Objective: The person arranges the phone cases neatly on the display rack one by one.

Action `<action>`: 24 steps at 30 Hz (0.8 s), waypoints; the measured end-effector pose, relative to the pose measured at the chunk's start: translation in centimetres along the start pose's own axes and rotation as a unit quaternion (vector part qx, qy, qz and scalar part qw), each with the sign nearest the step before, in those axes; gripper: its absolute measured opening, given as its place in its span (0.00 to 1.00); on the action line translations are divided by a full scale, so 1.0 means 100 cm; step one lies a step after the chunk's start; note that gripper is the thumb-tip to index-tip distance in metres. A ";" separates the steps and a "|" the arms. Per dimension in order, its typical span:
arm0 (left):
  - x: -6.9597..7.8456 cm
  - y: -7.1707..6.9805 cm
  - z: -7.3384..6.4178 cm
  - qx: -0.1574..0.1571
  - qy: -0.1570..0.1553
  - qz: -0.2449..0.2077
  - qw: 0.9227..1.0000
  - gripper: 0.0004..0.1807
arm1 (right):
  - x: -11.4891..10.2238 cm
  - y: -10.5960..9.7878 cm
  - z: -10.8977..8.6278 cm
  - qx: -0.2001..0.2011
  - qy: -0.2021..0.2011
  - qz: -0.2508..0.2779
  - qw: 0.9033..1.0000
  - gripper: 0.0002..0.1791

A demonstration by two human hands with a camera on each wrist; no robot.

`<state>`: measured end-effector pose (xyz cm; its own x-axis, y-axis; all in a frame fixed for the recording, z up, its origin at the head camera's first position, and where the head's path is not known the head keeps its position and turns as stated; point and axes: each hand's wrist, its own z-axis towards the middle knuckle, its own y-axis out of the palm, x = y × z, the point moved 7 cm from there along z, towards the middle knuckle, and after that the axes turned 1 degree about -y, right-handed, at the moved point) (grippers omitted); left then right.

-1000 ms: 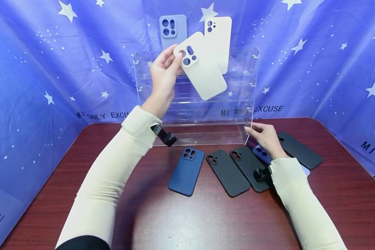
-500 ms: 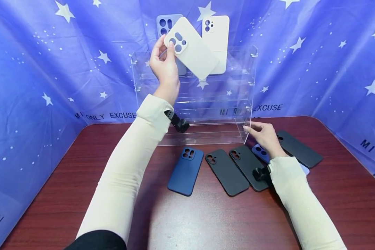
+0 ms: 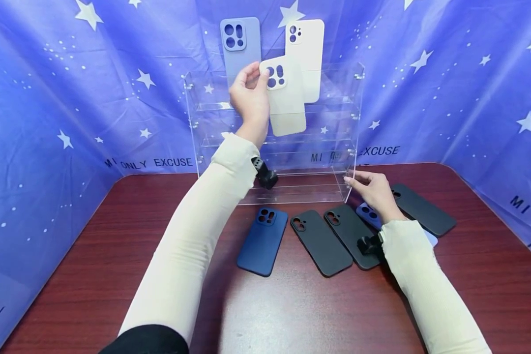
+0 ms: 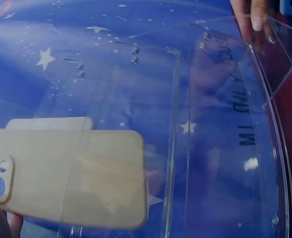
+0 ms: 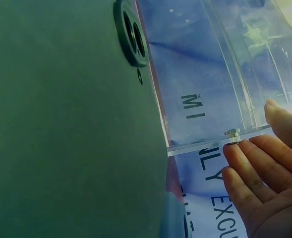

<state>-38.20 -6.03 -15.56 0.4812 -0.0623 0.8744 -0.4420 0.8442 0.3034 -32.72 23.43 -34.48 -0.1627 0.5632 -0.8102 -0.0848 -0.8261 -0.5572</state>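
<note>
My left hand [image 3: 257, 81] is raised in front of a clear acrylic shelf rack [image 3: 356, 113] and pinches a cream phone case [image 3: 286, 105] by its camera corner. The case hangs nearly upright at the upper shelves; the left wrist view shows the cream case [image 4: 71, 173] against the rack's panels. Two cases stand on the top shelf, a lavender case [image 3: 240, 44] and another cream case [image 3: 307, 44]. My right hand [image 3: 356, 182] rests low on the table, its straight fingers [image 5: 247, 166] touching the rack's lower right edge [image 5: 205, 145].
On the dark red table [image 3: 115, 255] before the rack lie a navy case [image 3: 263, 241], two black cases [image 3: 320, 243] [image 3: 351, 236], a periwinkle case [image 3: 368, 214] partly under my right wrist, and another black case [image 3: 425, 210]. Blue star cloth [image 3: 48, 98] walls the area.
My left hand has brought the cream case down and to the right, turning it from tilted to nearly upright before the rack. The right hand has stayed on the rack's corner.
</note>
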 end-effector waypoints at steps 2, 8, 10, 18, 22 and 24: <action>0.000 0.004 -0.002 -0.002 0.010 0.017 1.000 0.11 | 0.000 0.000 0.000 0.000 -0.001 0.000 1.000 0.30; -0.005 0.017 -0.006 -0.015 0.018 0.027 0.999 0.10 | -0.001 0.000 -0.001 0.000 -0.002 -0.003 1.000 0.29; -0.006 0.021 -0.007 -0.021 0.023 0.036 0.999 0.10 | -0.001 0.000 -0.001 0.002 -0.002 -0.007 1.000 0.28; -0.013 0.032 -0.011 -0.038 0.021 0.091 0.995 0.11 | -0.001 0.000 0.002 0.010 -0.011 -0.020 1.000 0.28; -0.013 0.036 -0.012 -0.045 0.029 0.098 0.994 0.12 | -0.002 -0.001 0.002 0.011 -0.014 -0.023 1.000 0.28; -0.013 0.037 -0.012 -0.049 0.040 0.100 0.993 0.12 | -0.002 -0.001 0.002 0.010 -0.014 -0.024 1.000 0.28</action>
<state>-39.54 -2.17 -16.05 0.4518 0.1516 0.8792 -0.4608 0.8835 0.0845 -32.83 23.39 -34.25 -0.1855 0.6011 -0.7774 -0.1123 -0.7989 -0.5909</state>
